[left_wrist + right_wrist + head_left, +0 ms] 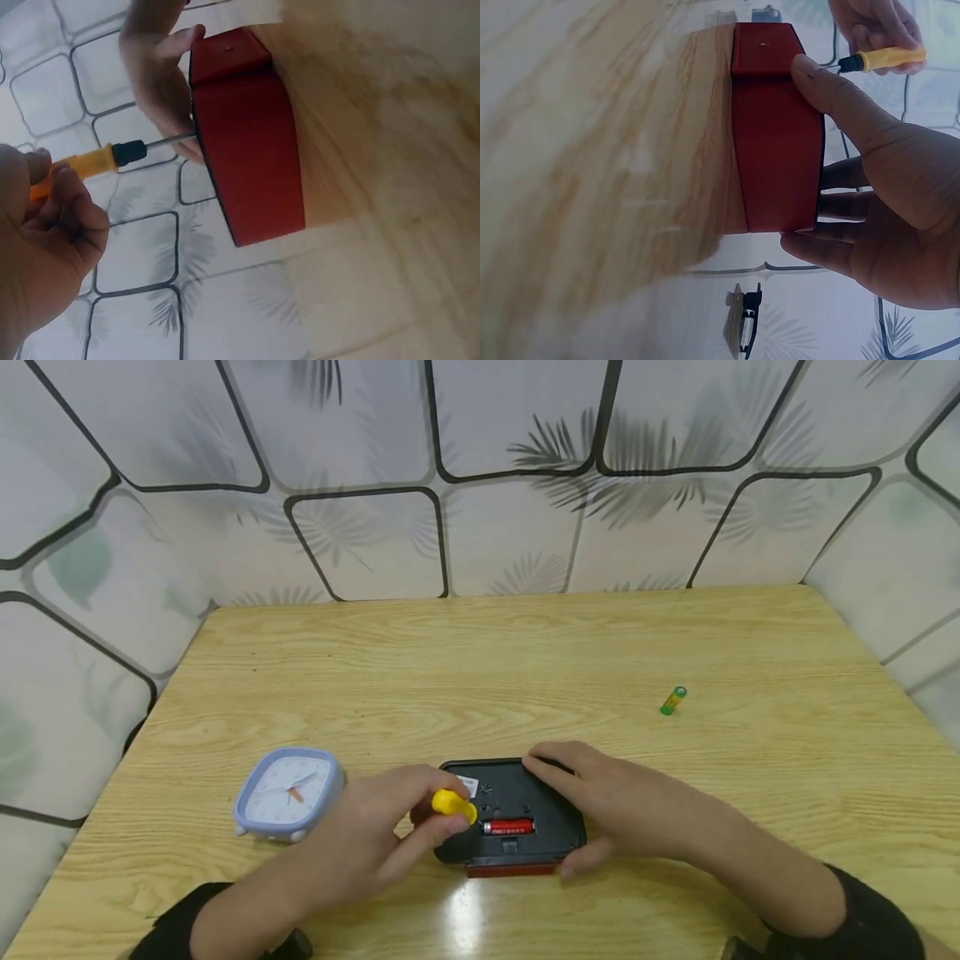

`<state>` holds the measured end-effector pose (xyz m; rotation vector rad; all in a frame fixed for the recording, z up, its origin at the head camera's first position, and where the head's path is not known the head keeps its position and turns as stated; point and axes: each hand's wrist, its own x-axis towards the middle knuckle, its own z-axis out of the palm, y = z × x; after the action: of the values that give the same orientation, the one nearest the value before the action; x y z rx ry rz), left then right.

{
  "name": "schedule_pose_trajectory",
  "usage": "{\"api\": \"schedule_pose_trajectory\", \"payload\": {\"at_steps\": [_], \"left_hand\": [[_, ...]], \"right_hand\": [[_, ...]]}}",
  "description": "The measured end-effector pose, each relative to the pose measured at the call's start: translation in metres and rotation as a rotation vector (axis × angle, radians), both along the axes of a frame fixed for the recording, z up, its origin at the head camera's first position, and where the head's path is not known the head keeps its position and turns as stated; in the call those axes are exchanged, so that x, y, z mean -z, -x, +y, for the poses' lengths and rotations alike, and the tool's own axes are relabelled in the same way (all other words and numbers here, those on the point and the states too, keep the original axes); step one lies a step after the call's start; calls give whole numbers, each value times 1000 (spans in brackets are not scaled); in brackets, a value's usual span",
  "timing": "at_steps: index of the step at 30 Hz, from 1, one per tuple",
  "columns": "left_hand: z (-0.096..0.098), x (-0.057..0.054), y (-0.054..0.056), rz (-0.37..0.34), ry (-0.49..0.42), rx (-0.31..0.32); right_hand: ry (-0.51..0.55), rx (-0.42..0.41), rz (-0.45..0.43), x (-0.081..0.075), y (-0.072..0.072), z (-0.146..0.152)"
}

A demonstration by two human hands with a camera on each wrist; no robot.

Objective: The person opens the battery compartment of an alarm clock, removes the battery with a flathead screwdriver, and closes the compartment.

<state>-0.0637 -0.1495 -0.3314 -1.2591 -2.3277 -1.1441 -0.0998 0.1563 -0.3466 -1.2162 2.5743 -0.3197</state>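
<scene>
My left hand (375, 827) pinches a yellow-handled screwdriver (94, 160) with a dark collar. Its metal shaft meets the black back of a red boxy device (247, 150); the exact spot under the tip is hidden. In the head view the device's black back panel (551, 814) faces up, and a red battery (508, 827) sits in its compartment. My right hand (607, 793) holds the device at its right end. Its thumb lies against the red side in the right wrist view, with the other fingers over the black back.
A pale blue alarm clock (288, 793) lies face up to the left, close to my left forearm. Farther back on the right lies a green battery (672, 700). The wooden table (465, 668) meets a patterned backdrop (510, 535) behind.
</scene>
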Motion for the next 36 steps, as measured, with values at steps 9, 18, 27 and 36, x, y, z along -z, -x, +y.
{"api": "schedule_pose_trajectory", "payload": {"at_steps": [9,18,27,36], "left_hand": [[-30,-18,11,-118,230,49],[-46,-13,26,-314,631,19],[-42,-3,23,-357,765,18],[-37,-5,21,-388,695,6]], "right_hand": [[-8,9,-16,0,-1,0],[-13,11,-14,1,-1,0],[-11,0,2,0,0,0],[8,-6,15,3,0,1]]}}
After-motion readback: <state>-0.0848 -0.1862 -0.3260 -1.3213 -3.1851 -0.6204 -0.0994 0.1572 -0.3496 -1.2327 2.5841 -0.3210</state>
